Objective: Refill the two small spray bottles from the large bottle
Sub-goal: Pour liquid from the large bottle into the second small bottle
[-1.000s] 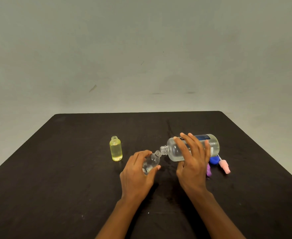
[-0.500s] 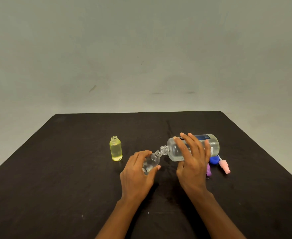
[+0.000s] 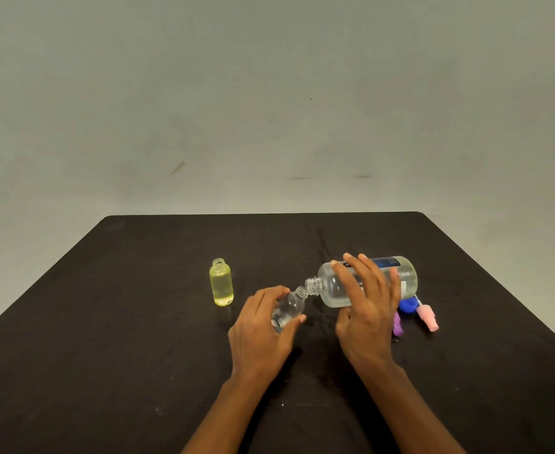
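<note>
Head view showed the left hand curled round a small clear spray bottle, tilted just above the black table. The right hand gripped the large bottle nearly on its side, fingers spread over it, thumb beneath, its mouth meeting the small one's neck. A yellow-filled small bottle stood uncapped to the left. A blue cap, pink sprayer and purple sprayer lay by the right hand.

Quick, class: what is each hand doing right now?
Left hand: grips the small clear bottle, tilted.
Right hand: grips the large bottle, tipped toward it.
</note>
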Demonstrator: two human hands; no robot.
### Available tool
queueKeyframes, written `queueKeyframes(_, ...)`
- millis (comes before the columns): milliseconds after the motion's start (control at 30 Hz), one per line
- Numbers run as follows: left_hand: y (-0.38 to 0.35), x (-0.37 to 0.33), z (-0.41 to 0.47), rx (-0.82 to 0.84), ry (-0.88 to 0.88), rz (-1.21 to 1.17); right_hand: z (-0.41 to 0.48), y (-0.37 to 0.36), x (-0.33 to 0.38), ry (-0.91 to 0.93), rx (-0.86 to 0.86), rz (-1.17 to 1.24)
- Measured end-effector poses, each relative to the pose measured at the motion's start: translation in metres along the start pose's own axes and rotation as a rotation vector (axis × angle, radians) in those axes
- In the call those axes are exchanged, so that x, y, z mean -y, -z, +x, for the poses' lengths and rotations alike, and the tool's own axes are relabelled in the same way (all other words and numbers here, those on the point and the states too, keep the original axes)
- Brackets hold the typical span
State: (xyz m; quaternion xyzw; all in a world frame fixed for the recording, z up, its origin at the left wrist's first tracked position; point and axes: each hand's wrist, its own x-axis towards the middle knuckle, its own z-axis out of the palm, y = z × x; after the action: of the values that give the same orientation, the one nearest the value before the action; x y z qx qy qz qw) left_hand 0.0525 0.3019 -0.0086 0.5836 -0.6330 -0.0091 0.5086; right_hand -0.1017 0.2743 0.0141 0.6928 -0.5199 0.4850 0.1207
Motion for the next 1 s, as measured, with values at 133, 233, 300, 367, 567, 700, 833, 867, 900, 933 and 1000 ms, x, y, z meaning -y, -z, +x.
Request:
queueKeyframes(133,-0.0006,0.0012,-0.0005,0.001,-0.001,0.002,-0.0006,0.0002,0.0004,0.001,-0.003,0.001)
queueKeyframes(233,-0.0006,0.0011,-0.0005,-0.002,-0.004,0.000,-0.0007,0.0001,-0.0001,-0.005,-0.004,0.001)
queueKeyframes(300,-0.0007,0.0011,-0.0006,-0.005,-0.008,-0.002,-0.0009,-0.0003,-0.0004,-0.005,-0.003,0.000)
queueKeyframes(367,-0.0007,0.0014,-0.0007,-0.004,-0.009,0.000,-0.0004,-0.0004,-0.0003,-0.005,-0.005,0.002)
queueKeyframes(567,-0.0005,0.0012,0.0004,-0.007,-0.013,0.008,0.0007,0.0003,0.0002,-0.003,-0.005,-0.003)
queueKeyframes(700,-0.0010,0.0012,0.0002,-0.008,-0.016,0.005,0.0007,0.0003,0.0000,0.003,-0.010,-0.008)
queueKeyframes(833,-0.0013,0.0008,0.0004,-0.016,-0.019,0.006,0.0005,-0.0001,-0.0009,0.004,-0.012,-0.006)
queueKeyframes(867,-0.0012,0.0006,0.0004,-0.015,-0.015,0.005,0.0005,0.0001,-0.0008,0.005,-0.012,-0.007)
queueKeyframes(900,-0.0011,0.0005,0.0003,-0.013,-0.012,0.005,0.0005,0.0001,-0.0006,0.004,-0.010,-0.008)
queueKeyframes(933,-0.0011,0.0007,0.0003,-0.011,-0.011,0.004,0.0005,0.0004,-0.0001,0.001,-0.005,-0.008)
queueKeyframes(1000,-0.0012,0.0009,0.0004,-0.007,-0.010,0.001,0.0008,0.0003,0.0001,0.001,0.004,-0.010)
